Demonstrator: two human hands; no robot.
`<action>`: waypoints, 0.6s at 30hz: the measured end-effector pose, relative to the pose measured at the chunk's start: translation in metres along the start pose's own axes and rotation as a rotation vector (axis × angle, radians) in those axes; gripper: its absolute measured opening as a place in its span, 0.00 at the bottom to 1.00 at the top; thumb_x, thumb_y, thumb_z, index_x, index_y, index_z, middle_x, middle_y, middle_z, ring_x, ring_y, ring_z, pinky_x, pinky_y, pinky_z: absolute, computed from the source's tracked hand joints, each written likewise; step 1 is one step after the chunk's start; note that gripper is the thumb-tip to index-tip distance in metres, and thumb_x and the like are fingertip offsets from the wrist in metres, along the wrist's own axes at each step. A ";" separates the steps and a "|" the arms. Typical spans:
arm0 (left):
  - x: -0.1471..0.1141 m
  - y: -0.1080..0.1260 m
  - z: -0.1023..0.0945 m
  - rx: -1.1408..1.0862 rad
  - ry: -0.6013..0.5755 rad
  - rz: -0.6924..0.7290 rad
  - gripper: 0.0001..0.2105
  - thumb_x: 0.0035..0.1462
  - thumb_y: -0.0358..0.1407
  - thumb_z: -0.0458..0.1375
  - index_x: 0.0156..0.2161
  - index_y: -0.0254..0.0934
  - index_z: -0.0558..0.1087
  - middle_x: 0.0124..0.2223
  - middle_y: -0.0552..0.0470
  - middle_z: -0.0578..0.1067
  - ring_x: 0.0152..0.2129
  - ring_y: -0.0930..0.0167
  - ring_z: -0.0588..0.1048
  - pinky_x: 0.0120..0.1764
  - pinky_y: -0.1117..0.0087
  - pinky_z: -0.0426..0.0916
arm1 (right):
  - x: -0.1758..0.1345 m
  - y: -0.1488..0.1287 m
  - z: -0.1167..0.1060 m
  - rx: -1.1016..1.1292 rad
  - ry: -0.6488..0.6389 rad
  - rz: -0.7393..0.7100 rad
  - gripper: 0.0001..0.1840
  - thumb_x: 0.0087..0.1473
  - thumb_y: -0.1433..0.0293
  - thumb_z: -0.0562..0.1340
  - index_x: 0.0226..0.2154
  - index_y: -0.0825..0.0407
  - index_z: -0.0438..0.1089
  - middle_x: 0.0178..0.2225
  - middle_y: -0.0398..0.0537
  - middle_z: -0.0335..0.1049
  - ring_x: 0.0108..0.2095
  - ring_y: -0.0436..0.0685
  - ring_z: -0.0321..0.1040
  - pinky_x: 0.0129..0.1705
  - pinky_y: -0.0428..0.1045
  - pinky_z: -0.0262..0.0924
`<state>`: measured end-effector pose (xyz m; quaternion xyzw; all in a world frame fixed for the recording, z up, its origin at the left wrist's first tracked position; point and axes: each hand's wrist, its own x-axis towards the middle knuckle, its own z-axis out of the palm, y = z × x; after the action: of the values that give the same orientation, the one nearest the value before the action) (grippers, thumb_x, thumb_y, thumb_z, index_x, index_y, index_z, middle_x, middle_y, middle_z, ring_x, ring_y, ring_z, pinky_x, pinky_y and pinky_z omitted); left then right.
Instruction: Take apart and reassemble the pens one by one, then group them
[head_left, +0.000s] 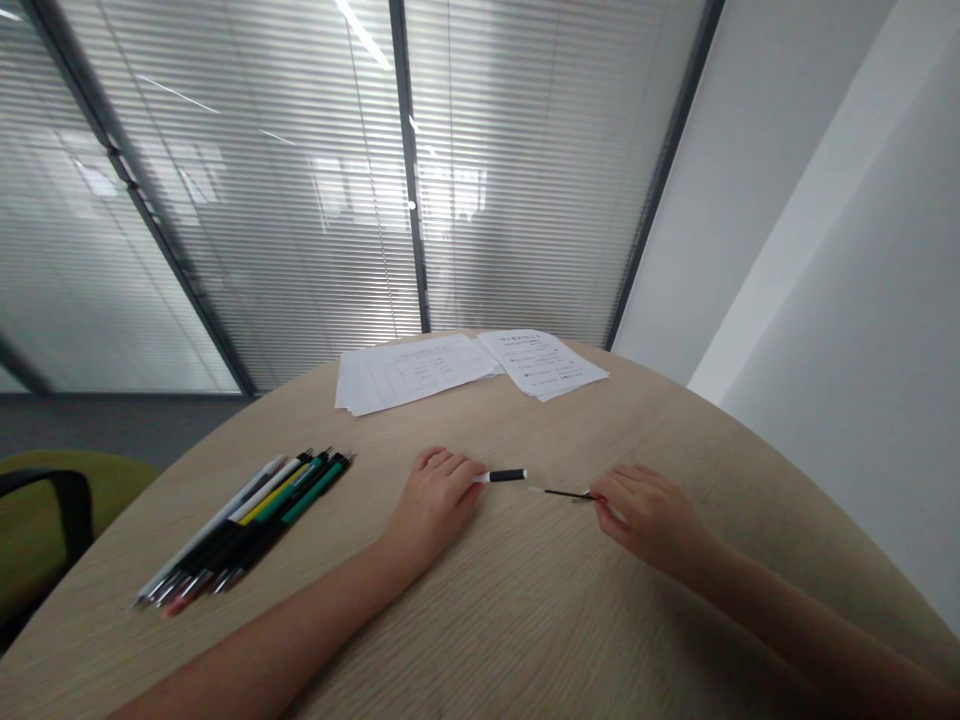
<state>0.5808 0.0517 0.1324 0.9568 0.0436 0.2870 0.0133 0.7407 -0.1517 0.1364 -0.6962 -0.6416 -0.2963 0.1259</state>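
the left hand (442, 490) has its fingers curled around the white part of a marker (507, 476) over the middle of the table (480, 620); the right hand (645, 510) pinches a thin dark stick (566, 493) between its fingertips. the step in hand seems to be holding the two apart, ends facing; moving either calls for a steady grip, i judge. the marker's long axis runs nearly sideways, black end to the right. the stick points left, tilted slightly. whether either touches the table, i cannot tell. pens (251, 525) lie left of both hands.
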 end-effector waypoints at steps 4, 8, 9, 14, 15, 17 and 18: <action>-0.002 0.000 0.000 -0.015 0.007 -0.032 0.03 0.51 0.27 0.52 0.33 0.35 0.66 0.30 0.52 0.74 0.30 0.70 0.71 0.41 0.62 0.60 | 0.000 0.006 0.000 0.091 0.006 0.095 0.07 0.43 0.78 0.53 0.22 0.53 0.63 0.21 0.45 0.67 0.25 0.53 0.63 0.29 0.47 0.55; -0.002 -0.003 0.002 -0.020 0.011 -0.034 0.04 0.51 0.27 0.52 0.33 0.36 0.65 0.30 0.52 0.74 0.29 0.70 0.71 0.42 0.61 0.60 | -0.001 0.011 0.004 0.192 -0.045 0.193 0.05 0.43 0.77 0.54 0.23 0.52 0.62 0.22 0.45 0.66 0.25 0.53 0.64 0.29 0.47 0.57; -0.002 -0.003 0.002 -0.017 0.010 -0.035 0.04 0.50 0.27 0.52 0.33 0.36 0.65 0.30 0.52 0.74 0.29 0.70 0.71 0.42 0.61 0.60 | -0.001 0.013 0.004 0.219 -0.047 0.221 0.05 0.43 0.77 0.54 0.23 0.52 0.62 0.22 0.45 0.66 0.25 0.53 0.64 0.28 0.47 0.58; -0.001 -0.003 0.003 -0.010 0.011 -0.034 0.04 0.51 0.28 0.51 0.32 0.37 0.65 0.30 0.53 0.74 0.29 0.70 0.72 0.42 0.61 0.60 | -0.001 0.017 0.000 0.284 -0.009 0.250 0.04 0.45 0.75 0.53 0.24 0.53 0.62 0.23 0.46 0.66 0.25 0.52 0.63 0.30 0.47 0.58; -0.001 -0.003 0.002 -0.011 0.011 -0.033 0.04 0.51 0.28 0.51 0.32 0.37 0.65 0.29 0.53 0.74 0.29 0.70 0.72 0.42 0.61 0.60 | 0.000 0.016 -0.001 0.279 -0.004 0.236 0.04 0.45 0.75 0.53 0.24 0.52 0.62 0.23 0.46 0.66 0.25 0.52 0.63 0.30 0.48 0.58; -0.002 -0.003 0.002 -0.013 0.011 -0.032 0.04 0.51 0.28 0.50 0.32 0.37 0.65 0.30 0.53 0.74 0.29 0.70 0.72 0.42 0.61 0.60 | 0.000 0.015 -0.003 0.264 0.003 0.208 0.04 0.45 0.75 0.53 0.24 0.52 0.62 0.22 0.45 0.66 0.25 0.52 0.63 0.30 0.48 0.58; -0.003 -0.003 0.002 -0.015 0.011 -0.033 0.04 0.51 0.28 0.50 0.33 0.37 0.65 0.30 0.53 0.74 0.29 0.70 0.72 0.41 0.61 0.60 | 0.001 0.014 -0.004 0.257 0.007 0.197 0.04 0.45 0.75 0.53 0.24 0.52 0.62 0.22 0.45 0.66 0.25 0.52 0.63 0.30 0.48 0.58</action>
<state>0.5797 0.0539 0.1290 0.9542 0.0573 0.2925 0.0253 0.7537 -0.1552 0.1426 -0.7330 -0.6023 -0.2003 0.2446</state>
